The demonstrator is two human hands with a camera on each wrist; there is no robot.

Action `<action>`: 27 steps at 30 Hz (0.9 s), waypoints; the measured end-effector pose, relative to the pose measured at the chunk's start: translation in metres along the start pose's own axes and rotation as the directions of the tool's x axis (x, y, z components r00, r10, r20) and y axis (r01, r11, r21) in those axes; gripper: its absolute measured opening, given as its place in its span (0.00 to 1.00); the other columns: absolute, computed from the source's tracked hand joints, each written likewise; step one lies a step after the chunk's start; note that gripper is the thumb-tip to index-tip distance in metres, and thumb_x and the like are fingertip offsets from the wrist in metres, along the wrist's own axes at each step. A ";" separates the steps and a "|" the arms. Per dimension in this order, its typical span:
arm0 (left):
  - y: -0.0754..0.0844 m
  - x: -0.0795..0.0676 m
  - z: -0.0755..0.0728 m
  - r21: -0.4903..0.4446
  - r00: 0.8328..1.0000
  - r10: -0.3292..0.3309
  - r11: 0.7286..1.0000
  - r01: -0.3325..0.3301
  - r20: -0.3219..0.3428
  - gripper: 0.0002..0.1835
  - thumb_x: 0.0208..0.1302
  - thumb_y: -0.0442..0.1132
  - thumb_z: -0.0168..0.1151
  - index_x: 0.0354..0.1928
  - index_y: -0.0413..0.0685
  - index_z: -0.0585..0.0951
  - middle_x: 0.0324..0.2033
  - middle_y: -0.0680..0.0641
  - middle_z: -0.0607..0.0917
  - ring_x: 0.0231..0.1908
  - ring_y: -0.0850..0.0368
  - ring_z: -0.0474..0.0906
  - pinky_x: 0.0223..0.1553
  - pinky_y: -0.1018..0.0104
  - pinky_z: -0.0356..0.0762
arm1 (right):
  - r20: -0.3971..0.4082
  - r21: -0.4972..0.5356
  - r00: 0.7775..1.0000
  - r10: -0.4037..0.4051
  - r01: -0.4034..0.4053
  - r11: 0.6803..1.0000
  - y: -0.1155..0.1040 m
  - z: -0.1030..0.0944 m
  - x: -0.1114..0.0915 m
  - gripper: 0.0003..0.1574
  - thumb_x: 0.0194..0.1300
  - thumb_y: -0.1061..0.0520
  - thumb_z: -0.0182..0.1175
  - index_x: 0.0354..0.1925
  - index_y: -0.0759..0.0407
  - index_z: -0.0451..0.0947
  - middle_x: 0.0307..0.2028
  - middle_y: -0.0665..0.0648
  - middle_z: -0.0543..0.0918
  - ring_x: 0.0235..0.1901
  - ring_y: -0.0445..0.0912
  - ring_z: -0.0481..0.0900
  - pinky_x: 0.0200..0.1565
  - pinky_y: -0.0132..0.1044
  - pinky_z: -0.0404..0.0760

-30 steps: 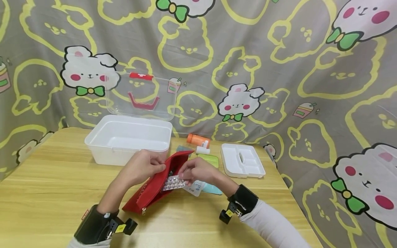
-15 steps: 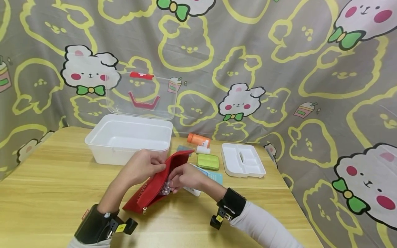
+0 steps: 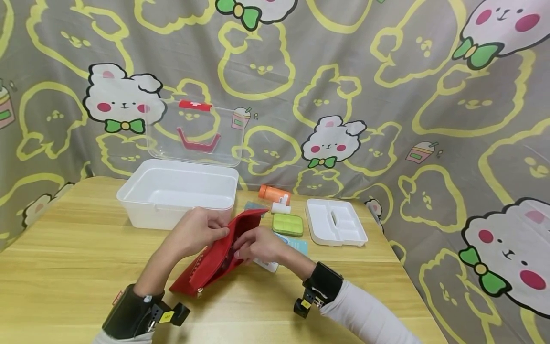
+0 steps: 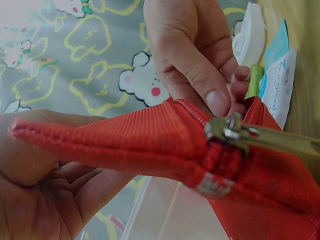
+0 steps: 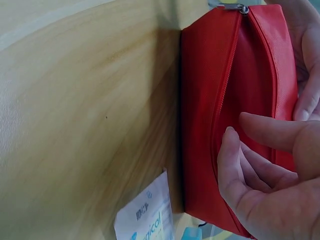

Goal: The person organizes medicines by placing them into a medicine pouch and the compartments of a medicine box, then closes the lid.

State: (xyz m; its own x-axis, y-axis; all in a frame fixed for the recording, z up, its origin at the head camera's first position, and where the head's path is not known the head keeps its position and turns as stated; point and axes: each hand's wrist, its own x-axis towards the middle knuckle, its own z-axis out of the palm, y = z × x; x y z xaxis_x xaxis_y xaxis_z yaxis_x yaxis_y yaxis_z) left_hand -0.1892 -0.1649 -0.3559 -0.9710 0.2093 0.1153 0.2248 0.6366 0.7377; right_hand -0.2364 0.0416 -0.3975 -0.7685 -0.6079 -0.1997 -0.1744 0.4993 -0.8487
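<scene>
A red zippered pouch stands on the table with its mouth unzipped towards the right. My left hand grips its upper back edge, thumb on one side. At the mouth is my right hand, its fingertips just inside the opening. In the right wrist view the thumb and fingers of this right hand are loosely bent and apart, with nothing seen between them. The pouch's contents are mostly hidden; dark red lining shows. From the left wrist view, the metal zipper pull hangs at the near end.
Behind the pouch stands a clear-lidded white box, lid raised. To the right are an orange bottle, a white roll, a green case, a white divided tray and a packet marked "Surgical", partly behind my right hand.
The silver blister pack went from my right hand into the pouch and is out of sight. My right hand moved left to the opening and released it; my left hand kept its hold.
</scene>
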 end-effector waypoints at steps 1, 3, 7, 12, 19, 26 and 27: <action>0.000 0.000 0.000 0.001 1.000 0.001 1.000 -0.001 0.000 0.03 0.63 0.35 0.68 0.31 0.46 0.87 0.28 0.50 0.89 0.30 0.58 0.83 0.31 0.64 0.79 | -0.006 -0.009 1.000 -0.003 0.003 1.000 0.000 -0.002 0.000 0.08 0.61 0.63 0.69 0.40 0.64 0.87 0.32 0.55 0.89 0.32 0.55 0.88 0.41 0.53 0.88; 0.000 0.000 0.000 0.002 1.000 0.005 1.000 -0.005 -0.002 0.03 0.62 0.34 0.68 0.31 0.46 0.87 0.28 0.50 0.89 0.30 0.59 0.83 0.31 0.64 0.79 | -0.017 -0.032 1.000 -0.009 0.009 0.999 0.001 -0.006 -0.001 0.08 0.62 0.61 0.69 0.41 0.62 0.88 0.32 0.54 0.89 0.31 0.53 0.88 0.40 0.52 0.88; 0.000 0.000 0.000 0.003 1.000 0.002 1.000 -0.002 -0.002 0.03 0.63 0.34 0.68 0.31 0.47 0.87 0.28 0.50 0.89 0.30 0.59 0.83 0.31 0.64 0.79 | -0.035 -0.069 0.999 -0.019 0.017 0.997 0.003 -0.013 -0.003 0.09 0.63 0.58 0.69 0.42 0.60 0.88 0.33 0.52 0.89 0.28 0.46 0.85 0.41 0.51 0.87; 0.000 0.000 0.000 -0.004 1.000 -0.012 1.000 0.012 0.002 0.02 0.63 0.35 0.68 0.32 0.46 0.87 0.29 0.50 0.89 0.30 0.58 0.83 0.31 0.65 0.80 | -0.075 -0.072 0.997 -0.011 0.006 0.997 0.008 -0.023 -0.005 0.08 0.64 0.57 0.68 0.41 0.59 0.87 0.32 0.52 0.88 0.27 0.43 0.82 0.42 0.52 0.87; 0.000 0.001 0.000 0.009 1.000 -0.004 1.000 0.004 -0.002 0.02 0.62 0.36 0.69 0.32 0.46 0.87 0.29 0.49 0.89 0.32 0.59 0.84 0.32 0.65 0.81 | -0.168 -0.072 0.985 0.021 -0.034 0.997 0.015 -0.042 -0.009 0.07 0.66 0.60 0.65 0.40 0.63 0.84 0.38 0.66 0.87 0.28 0.46 0.82 0.41 0.50 0.87; -0.001 0.001 0.001 0.004 1.000 0.002 1.000 -0.002 -0.010 0.03 0.61 0.35 0.69 0.30 0.46 0.87 0.28 0.50 0.89 0.30 0.59 0.83 0.32 0.64 0.80 | -0.289 -0.293 0.957 0.038 -0.126 0.948 0.026 -0.053 -0.012 0.07 0.64 0.56 0.68 0.37 0.59 0.84 0.33 0.55 0.84 0.30 0.46 0.79 0.30 0.35 0.77; -0.001 0.001 0.001 -0.001 1.000 0.002 1.000 -0.002 -0.009 0.03 0.61 0.35 0.69 0.30 0.46 0.87 0.27 0.50 0.89 0.30 0.59 0.83 0.32 0.64 0.80 | -0.298 -0.329 0.954 0.035 -0.137 0.935 0.028 -0.054 -0.012 0.08 0.63 0.56 0.69 0.37 0.59 0.84 0.32 0.55 0.84 0.30 0.46 0.79 0.30 0.35 0.76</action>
State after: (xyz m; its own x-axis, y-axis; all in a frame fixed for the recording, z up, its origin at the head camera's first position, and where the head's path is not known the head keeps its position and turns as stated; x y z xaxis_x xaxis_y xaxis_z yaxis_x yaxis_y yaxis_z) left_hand -0.1901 -0.1642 -0.3572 -0.9713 0.2040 0.1225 0.2266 0.6356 0.7380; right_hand -0.2653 0.0966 -0.3926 -0.9227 -0.3784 -0.0740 -0.2601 0.7526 -0.6050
